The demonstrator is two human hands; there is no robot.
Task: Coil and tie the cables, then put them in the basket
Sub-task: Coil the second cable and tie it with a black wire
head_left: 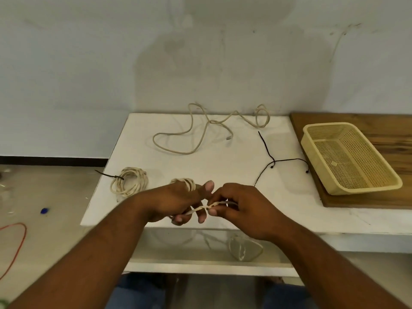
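Head view: white worktop (223, 166) pushed against a pale, scuffed wall (89, 74), with beige floor (55, 197) off its left edge. The left hand (176, 201) has a cream cable (189, 184) looped round its fingers and the right hand (240, 208) pinches the twisted tail, both over the near edge. A tied coil (142, 181) sits by the left edge, a loose cable (189, 153) sprawls along the far edge, and a black cord (273, 162) lies toward the right. The basket (367, 190) rests on a wooden board (379, 130) at the right edge.
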